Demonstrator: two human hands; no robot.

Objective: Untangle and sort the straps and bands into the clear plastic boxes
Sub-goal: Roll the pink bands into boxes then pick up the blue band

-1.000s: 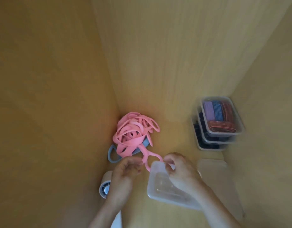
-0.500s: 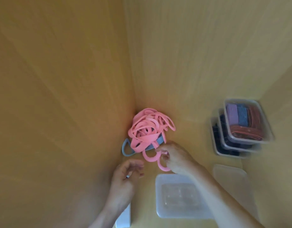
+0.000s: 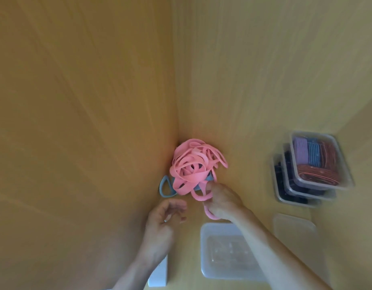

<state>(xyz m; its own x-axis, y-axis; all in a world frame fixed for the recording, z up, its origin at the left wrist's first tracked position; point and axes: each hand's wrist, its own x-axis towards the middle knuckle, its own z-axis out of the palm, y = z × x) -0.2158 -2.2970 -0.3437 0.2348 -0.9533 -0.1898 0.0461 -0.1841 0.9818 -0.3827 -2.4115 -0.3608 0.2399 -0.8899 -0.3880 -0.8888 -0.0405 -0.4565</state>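
Observation:
A tangle of pink bands (image 3: 191, 166) lies in the corner of a wooden compartment, on top of a blue band (image 3: 165, 186) that pokes out at its left. My right hand (image 3: 222, 203) grips pink loops at the tangle's near edge, with one loop curling out under the fingers. Just left of it, my left hand (image 3: 164, 220) hovers with loosely curled fingers and holds nothing. An empty clear plastic box (image 3: 227, 252) sits below my right forearm.
Three stacked clear boxes (image 3: 310, 170) at the right hold sorted straps in purple, blue, red and dark colours. A clear lid (image 3: 294, 229) lies in front of them. A white object (image 3: 158, 275) sits under my left wrist. Wooden walls close in on the left and back.
My left hand let go of the pink loop and drew back. My right hand left the clear box and took hold of loops at the tangle. The view shifted left.

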